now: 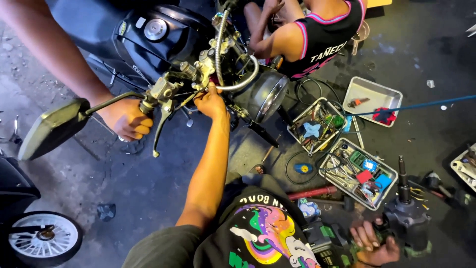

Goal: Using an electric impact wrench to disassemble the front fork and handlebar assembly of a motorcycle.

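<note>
The left hand (210,101) pinches the handlebar bracket (198,82) of the motorcycle. A co-worker's hand (126,119) grips the left grip. Near right, the right hand (373,242) closes on a dark tool (404,218).

Small stickers (122,28) (pale, oval) on black fuel tank (148,44)

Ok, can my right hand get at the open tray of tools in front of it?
Probably yes: the right hand rests by the grey machine, and the tray lies uncovered just ahead, nothing between.

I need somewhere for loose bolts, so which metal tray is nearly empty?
The top-right tray: it holds just a small orange-handled tool and a red rag; the other trays are crammed.
</note>
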